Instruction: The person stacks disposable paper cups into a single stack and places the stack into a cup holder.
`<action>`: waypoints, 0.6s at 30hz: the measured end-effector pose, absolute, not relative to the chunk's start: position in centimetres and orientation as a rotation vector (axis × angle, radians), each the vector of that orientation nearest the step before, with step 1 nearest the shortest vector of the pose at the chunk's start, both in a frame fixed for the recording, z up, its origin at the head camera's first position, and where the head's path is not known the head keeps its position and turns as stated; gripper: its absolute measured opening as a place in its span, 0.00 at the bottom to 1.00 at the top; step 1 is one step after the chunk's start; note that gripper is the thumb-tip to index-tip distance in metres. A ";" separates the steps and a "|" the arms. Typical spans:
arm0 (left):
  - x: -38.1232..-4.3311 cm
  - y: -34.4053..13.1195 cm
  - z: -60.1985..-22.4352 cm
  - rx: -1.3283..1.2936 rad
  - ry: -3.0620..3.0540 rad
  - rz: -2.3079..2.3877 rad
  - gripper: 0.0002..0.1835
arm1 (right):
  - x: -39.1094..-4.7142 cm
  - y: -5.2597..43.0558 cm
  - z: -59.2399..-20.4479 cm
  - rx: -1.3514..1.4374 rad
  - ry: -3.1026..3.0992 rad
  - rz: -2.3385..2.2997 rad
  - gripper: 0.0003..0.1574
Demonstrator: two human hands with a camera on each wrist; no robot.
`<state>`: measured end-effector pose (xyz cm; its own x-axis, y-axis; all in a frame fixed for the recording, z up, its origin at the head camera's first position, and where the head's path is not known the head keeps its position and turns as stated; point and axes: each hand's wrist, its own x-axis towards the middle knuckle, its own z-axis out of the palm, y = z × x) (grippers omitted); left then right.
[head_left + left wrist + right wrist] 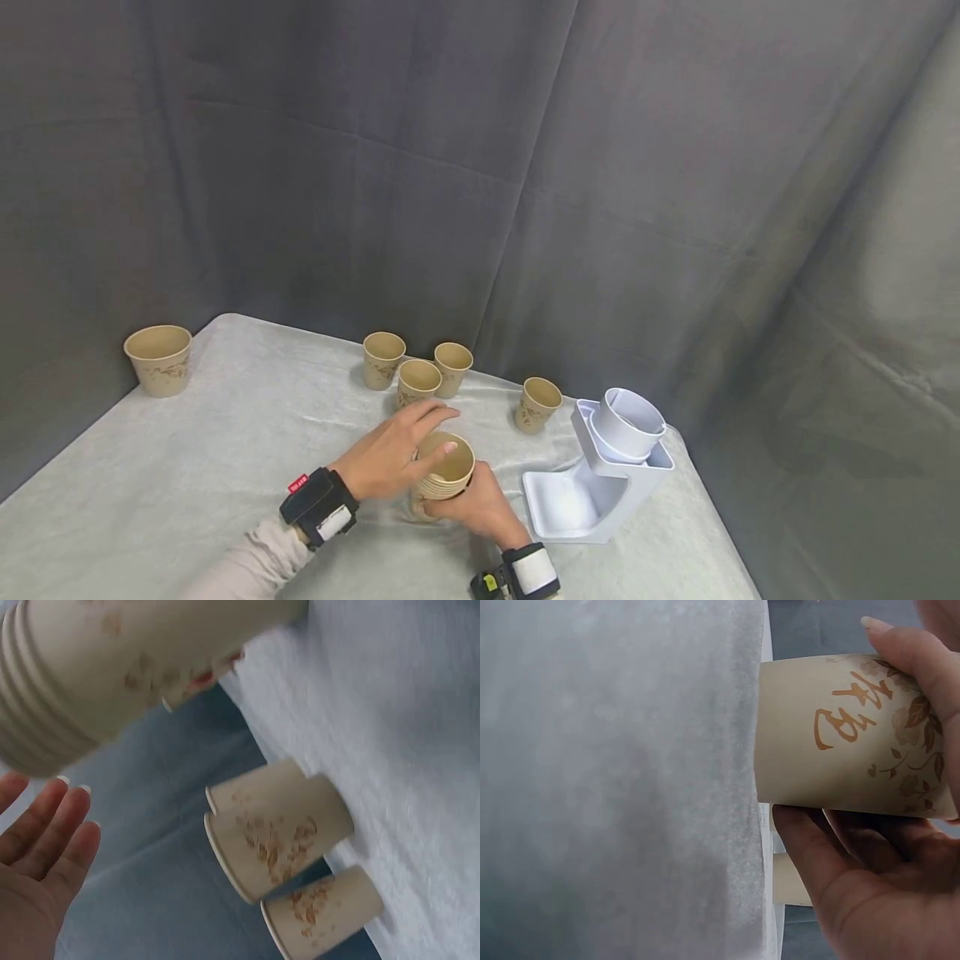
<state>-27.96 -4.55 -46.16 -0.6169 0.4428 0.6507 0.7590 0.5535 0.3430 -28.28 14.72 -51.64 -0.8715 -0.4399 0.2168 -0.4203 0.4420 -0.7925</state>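
A nested stack of beige paper cups (446,475) stands upright at the front middle of the table. My right hand (483,504) grips its side, and the right wrist view shows the fingers and thumb curled around the lowest cup (840,735), printed with orange writing and brown flowers. Beside the stack's mouth is my left hand (393,454), its thumb reaching over the rim. In the left wrist view the left hand's fingers (56,825) look extended, close to the stacked rims (37,705), with nothing held between them.
Single paper cups stand beyond the hands: one cup (418,380) just past the left hand, others (383,358) (453,367) behind it, another cup (537,406) to the right. A larger cup (159,362) sits far left. Right of the hands is a white stand (622,471) holding a ring-shaped funnel (628,423).
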 end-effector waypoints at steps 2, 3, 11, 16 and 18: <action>-28.1 -5.2 -45.9 -0.945 -2.298 -0.845 0.27 | -28.3 14.6 -51.7 -0.795 2.659 -1.447 0.40; -28.1 -5.5 -45.8 -0.939 -2.300 -0.848 0.27 | -28.3 14.6 -51.7 -0.800 2.656 -1.451 0.41; -29.4 -9.4 -44.6 -0.811 -2.257 -0.835 0.24 | -28.3 14.4 -51.5 -0.841 2.615 -1.499 0.38; -30.2 -13.4 -43.9 -0.674 -2.237 -0.797 0.23 | -28.3 14.6 -51.8 -0.820 2.621 -1.494 0.39; -30.5 -15.1 -43.8 -0.632 -2.238 -0.763 0.23 | -28.4 14.7 -51.7 -0.815 2.629 -1.488 0.39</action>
